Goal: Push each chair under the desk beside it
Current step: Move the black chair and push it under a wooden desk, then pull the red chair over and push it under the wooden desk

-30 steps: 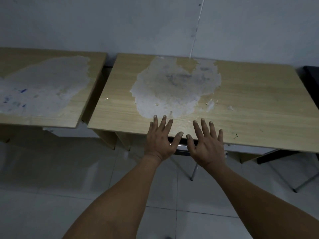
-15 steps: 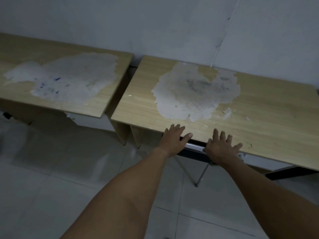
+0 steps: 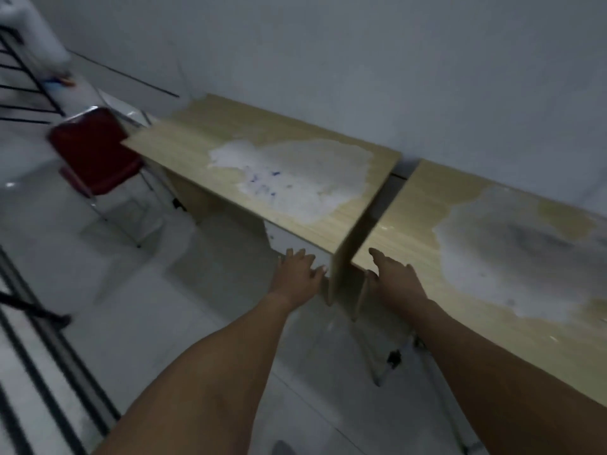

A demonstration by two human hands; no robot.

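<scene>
Change: view swung left; hands off the right desk (image 3: 492, 290) edge.
Fingers: left hand (image 3: 297, 269), right hand (image 3: 395, 277) spread, empty.
Next: red chair (image 3: 95, 152), far left of fingers, still out beside left desk (image 3: 262, 159).

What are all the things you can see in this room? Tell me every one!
Desks: 2, light wood with worn pale patches, side by side against the wall; left desk, right desk.
Red chair: 1, dark red with metal legs, standing out on the floor at the far end of the left desk, not under it.
Metal chair legs: silver, showing below the right desk's front edge.
Wall: 1, pale grey, behind the desks.
Floor: pale tiles.
Black rack: 1, top left, blurred.
Left hand: 1, empty, fingers spread, in front of the left desk's near corner.
Right hand: 1, empty, at the right desk's front edge.
</scene>
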